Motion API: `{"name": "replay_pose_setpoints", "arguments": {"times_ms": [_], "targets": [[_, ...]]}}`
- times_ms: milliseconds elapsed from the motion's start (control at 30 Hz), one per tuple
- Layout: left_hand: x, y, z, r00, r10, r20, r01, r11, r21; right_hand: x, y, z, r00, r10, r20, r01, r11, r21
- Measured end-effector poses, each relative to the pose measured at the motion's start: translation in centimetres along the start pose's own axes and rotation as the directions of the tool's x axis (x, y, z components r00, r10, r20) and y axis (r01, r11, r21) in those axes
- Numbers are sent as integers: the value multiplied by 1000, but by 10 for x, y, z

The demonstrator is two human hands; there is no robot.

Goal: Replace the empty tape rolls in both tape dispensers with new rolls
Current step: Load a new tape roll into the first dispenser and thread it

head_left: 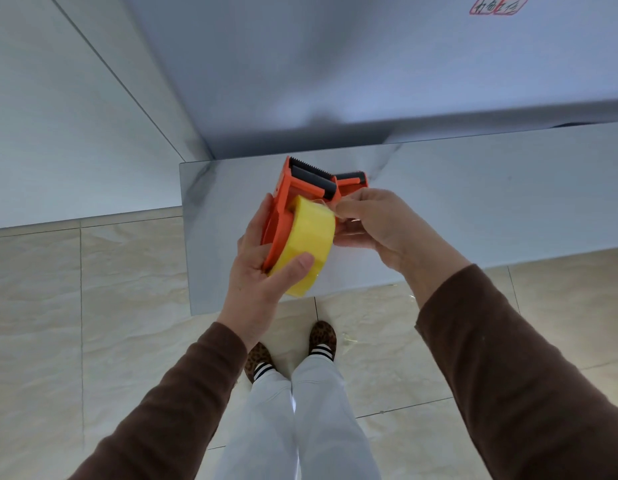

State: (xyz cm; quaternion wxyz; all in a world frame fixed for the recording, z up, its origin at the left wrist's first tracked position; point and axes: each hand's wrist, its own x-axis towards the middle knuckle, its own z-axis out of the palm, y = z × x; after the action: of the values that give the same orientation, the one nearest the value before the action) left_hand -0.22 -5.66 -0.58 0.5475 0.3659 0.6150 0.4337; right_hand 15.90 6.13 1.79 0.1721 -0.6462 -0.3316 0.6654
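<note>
An orange tape dispenser [293, 188] with a black roller and a toothed blade is held up over the white table's [473, 202] left end. A full yellow tape roll [305, 244] sits in it. My left hand [262, 271] grips the dispenser from below, thumb pressed on the roll. My right hand [380, 223] pinches the loose end of the tape at the roll's upper right edge. A second orange dispenser [352, 180] lies on the table just behind, partly hidden by my right hand.
The white table runs off to the right, with a grey wall panel [335, 64] behind it. Beige floor tiles [92, 306] lie below. My feet in leopard-print slippers [323, 336] stand close to the table's front edge.
</note>
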Motion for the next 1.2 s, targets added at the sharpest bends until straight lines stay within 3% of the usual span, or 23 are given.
{"name": "replay_pose_setpoints", "arguments": {"times_ms": [100,167,267,400,500,733,800,1000,1100,1200], "targets": [[-2,8,1,997,45,62,-50,996,79,1,0,5,984,-143,-107,137,988,-65],[-4,10,1,997,33,64,-39,995,89,0,4,8,923,-317,-220,245,922,-301],[-7,12,1,998,10,55,-16,994,110,-4,10,12,809,-513,-285,275,761,-587],[-11,13,5,997,58,55,-66,985,162,2,14,17,780,-561,-276,392,782,-484],[-9,10,2,998,26,58,-34,990,135,8,12,14,715,-650,-258,475,722,-503],[0,1,-8,980,-53,191,29,991,129,26,2,0,790,-610,52,599,752,-273],[1,0,-8,979,-68,190,46,991,122,33,2,1,790,-612,30,597,759,-261],[-5,-6,-3,973,-63,222,29,988,153,46,-12,4,735,-664,-134,538,692,-482],[-6,-10,-3,976,-46,214,18,991,130,54,-22,3,788,-602,-124,470,720,-510],[-6,-11,-4,980,-32,198,8,993,118,61,-32,3,870,-472,-141,403,847,-346]]}}
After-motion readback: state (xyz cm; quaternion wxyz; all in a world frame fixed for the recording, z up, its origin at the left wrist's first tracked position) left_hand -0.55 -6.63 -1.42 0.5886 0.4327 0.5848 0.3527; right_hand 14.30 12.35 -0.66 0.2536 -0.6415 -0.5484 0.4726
